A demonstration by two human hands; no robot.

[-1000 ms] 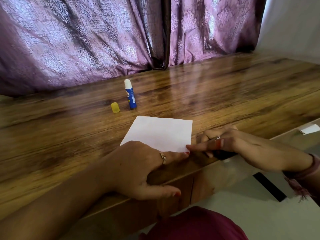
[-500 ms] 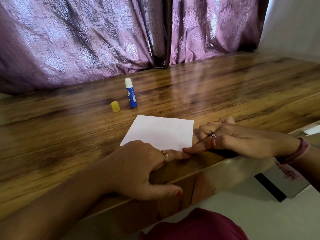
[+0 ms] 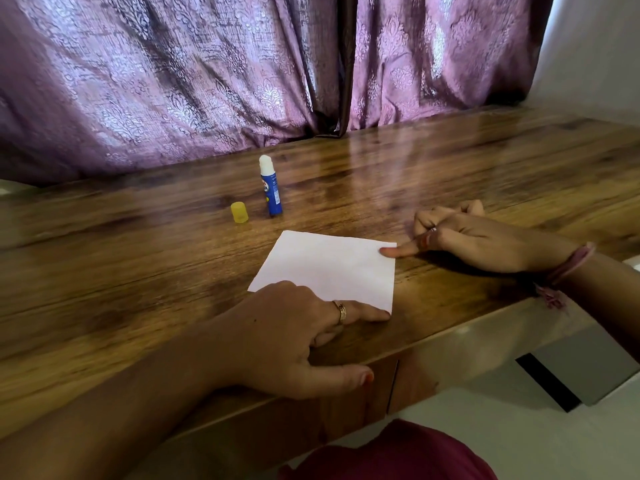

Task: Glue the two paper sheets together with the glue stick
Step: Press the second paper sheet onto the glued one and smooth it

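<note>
Paper (image 3: pixel 329 265) lies pinned flat: left hand (image 3: pixel 287 337) presses its near edge, right hand (image 3: pixel 460 237), 1 finger out, its far corner. Uneven pressure beside either fingertip could slide the sheets askew.

From my feed I see a glossy wood-grain tabletop (image 3: pixel 450 161) filling most of the view, light glinting off its far side. Behind it hang purple patterned curtains (image 3: pixel 173 81), parted by a dark seam near the middle. A plain white wall (image 3: pixel 595 46) stands at the far right. Below the tabletop's near edge lies a pale floor (image 3: pixel 519 438) crossed by a dark strip (image 3: pixel 547 382).
</note>
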